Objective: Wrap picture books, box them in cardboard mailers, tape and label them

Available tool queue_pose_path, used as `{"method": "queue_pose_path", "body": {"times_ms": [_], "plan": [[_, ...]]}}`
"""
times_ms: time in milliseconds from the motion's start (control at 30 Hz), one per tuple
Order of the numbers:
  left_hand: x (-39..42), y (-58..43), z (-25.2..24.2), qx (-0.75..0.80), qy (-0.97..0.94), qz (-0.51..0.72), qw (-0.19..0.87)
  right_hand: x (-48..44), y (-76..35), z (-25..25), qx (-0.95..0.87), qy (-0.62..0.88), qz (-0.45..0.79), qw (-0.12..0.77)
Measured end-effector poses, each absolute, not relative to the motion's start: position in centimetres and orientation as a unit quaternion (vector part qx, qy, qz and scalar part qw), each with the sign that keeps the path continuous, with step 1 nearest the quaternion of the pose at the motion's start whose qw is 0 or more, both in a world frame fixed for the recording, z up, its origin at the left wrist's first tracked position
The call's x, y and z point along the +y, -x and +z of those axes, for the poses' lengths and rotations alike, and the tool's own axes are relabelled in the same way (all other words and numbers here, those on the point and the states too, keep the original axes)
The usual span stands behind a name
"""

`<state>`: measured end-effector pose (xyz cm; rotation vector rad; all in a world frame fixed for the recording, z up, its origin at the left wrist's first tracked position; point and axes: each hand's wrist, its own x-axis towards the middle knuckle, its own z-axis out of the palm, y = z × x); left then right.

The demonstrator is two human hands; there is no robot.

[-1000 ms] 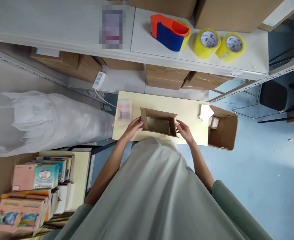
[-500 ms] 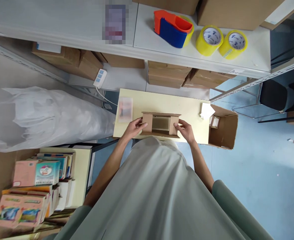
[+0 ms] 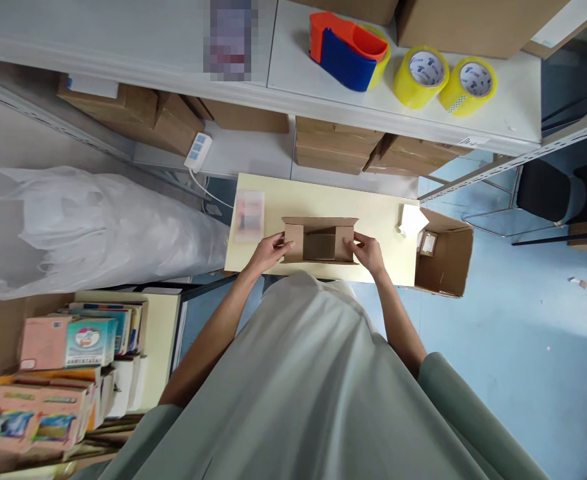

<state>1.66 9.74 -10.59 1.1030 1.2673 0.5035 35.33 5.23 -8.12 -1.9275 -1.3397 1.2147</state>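
A small brown cardboard box [image 3: 320, 245] is between my two hands over the front part of the pale yellow table [image 3: 373, 267]. Its two short end flaps are folded inward, while the long flaps at front and back stand out. Through the gap in the middle the dim inside shows. My left hand [image 3: 269, 252] pinches the left end, thumb on the end flap and fingers against the outer side. At the other end my right hand [image 3: 366, 252] grips in the same way, thumb on the right flap.
White paper pieces [image 3: 413, 220] lie at the table's right end, beside a large open carton [image 3: 446, 257]. A blurred flat item [image 3: 249, 217] lies at the left. Overhead, a shelf holds a tape dispenser [image 3: 348, 52] and yellow tape rolls [image 3: 420, 77]. Books [image 3: 68, 343] are stacked lower left.
The box has tilted slightly, its back flap standing up more and its front edge narrower. Both hands keep their grip on its ends. The whole view has shifted a little.
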Motion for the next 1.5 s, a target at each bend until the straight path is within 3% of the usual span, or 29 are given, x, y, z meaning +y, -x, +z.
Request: {"method": "queue_pose_path", "body": {"times_ms": [333, 700, 933, 1067, 1200, 1500], "plan": [[8.7, -1.7, -10.7, 0.585, -0.448, 0.214, 0.642, 4.1, -36.9, -9.2, -0.45, 0.658, 0.515, 0.315], [10.4, -1.6, -10.9, 0.574, -0.485, 0.223, 0.621, 4.2, -36.0, -10.1, -0.42, 0.705, 0.475, 0.316], [7.3, 0.4, -7.1, 0.552, -0.542, 0.254, 0.581, 1.6, -37.5, -6.9, -0.486, 0.646, 0.472, 0.352], [5.9, 0.5, -5.9, 0.51, -0.588, 0.229, 0.584, 0.8, -37.5, -6.3, -0.563, 0.575, 0.505, 0.312], [5.7, -0.6, -7.1, 0.555, -0.605, 0.222, 0.525, 1.3, -36.8, -7.0, -0.599, 0.591, 0.46, 0.284], [7.1, -2.0, -10.1, 0.623, -0.638, 0.23, 0.389, 2.3, -35.5, -9.9, -0.526, 0.703, 0.367, 0.306]]}}
